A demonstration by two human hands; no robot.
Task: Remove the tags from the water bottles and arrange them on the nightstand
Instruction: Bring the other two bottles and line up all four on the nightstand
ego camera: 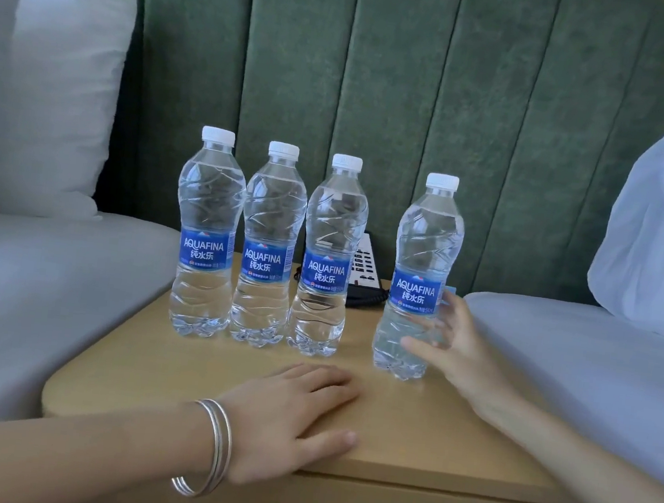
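Several clear water bottles with white caps and blue labels stand upright on the wooden nightstand (194, 376). Three stand close together in a row: the left bottle (207, 234), the middle bottle (267, 246) and the third bottle (329, 257). A fourth bottle (419, 281) stands apart to the right, slightly nearer me. My right hand (449, 347) is at its lower right side, fingers spread and touching or nearly touching it. My left hand (288, 414), with silver bangles on the wrist, lies flat and palm down near the nightstand's front edge. No tags are visible.
A black telephone (365, 273) with a coiled cord sits behind the third bottle. Beds with white sheets flank the nightstand, with a pillow on the left (58, 87) and one on the right (660, 228). A green padded headboard (382, 72) rises behind.
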